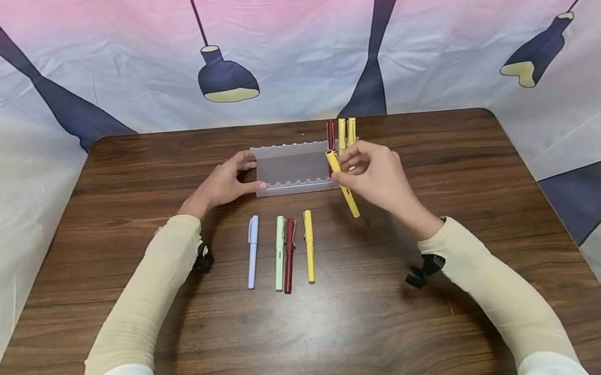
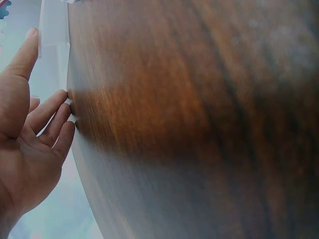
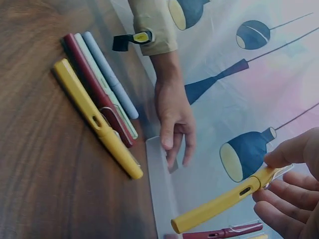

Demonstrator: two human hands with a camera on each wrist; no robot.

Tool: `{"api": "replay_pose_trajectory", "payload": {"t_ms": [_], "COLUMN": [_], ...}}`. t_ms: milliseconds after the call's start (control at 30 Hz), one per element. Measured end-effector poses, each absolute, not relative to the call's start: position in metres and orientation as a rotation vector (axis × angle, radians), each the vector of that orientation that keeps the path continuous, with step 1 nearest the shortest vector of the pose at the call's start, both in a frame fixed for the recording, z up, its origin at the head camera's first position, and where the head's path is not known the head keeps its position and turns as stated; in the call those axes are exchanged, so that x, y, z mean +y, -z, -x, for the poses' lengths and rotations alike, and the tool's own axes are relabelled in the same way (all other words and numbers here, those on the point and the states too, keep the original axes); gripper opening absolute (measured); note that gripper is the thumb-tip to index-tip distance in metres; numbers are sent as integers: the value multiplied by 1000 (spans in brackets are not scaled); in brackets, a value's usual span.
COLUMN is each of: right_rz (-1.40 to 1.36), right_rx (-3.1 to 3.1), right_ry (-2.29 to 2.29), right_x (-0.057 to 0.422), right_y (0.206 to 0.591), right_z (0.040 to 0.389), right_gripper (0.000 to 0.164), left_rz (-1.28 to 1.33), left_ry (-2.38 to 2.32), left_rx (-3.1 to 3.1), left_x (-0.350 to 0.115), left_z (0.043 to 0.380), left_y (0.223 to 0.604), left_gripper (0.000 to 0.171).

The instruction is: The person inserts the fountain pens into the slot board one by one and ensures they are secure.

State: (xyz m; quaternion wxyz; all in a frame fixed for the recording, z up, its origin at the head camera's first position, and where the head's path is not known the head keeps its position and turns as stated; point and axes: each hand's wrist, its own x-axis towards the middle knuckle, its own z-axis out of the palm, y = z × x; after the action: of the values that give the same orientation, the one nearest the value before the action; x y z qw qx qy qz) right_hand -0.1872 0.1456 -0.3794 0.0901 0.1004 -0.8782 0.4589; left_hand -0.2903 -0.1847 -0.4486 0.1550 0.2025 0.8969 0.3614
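A clear pen rack with scalloped edges stands toward the back of the table. My left hand holds its left end, thumb at the front corner and fingers toward the back. With thumb and fingers, my right hand pinches a yellow capped pen by its clip end, tilted over the rack's right end. A dark red pen and two yellow pens rest in that end, partly hidden by the right hand.
In front of the rack lie a light blue pen, a pale green pen, a dark red pen and a yellow pen, roughly side by side. Behind the wooden table hangs a printed cloth.
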Motion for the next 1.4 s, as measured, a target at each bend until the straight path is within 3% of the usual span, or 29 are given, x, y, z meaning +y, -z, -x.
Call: {"api": "replay_pose_trajectory", "payload": {"t_ms": [367,1400], "right_rz": [-209,-134], "right_rx": [-2560,-2377], "right_ry": [-1376,-1440], "right_x": [142,124], "right_y": [372,398], "right_z": [202,244], "right_gripper": [28,30], "left_rz": [-593,-570], "left_ry": [-1032,-1046], "left_rx": [2571,2564], "left_x": [-185,-186], "left_z": [292,289], "left_y": [450,449], "left_gripper": [92,93]}}
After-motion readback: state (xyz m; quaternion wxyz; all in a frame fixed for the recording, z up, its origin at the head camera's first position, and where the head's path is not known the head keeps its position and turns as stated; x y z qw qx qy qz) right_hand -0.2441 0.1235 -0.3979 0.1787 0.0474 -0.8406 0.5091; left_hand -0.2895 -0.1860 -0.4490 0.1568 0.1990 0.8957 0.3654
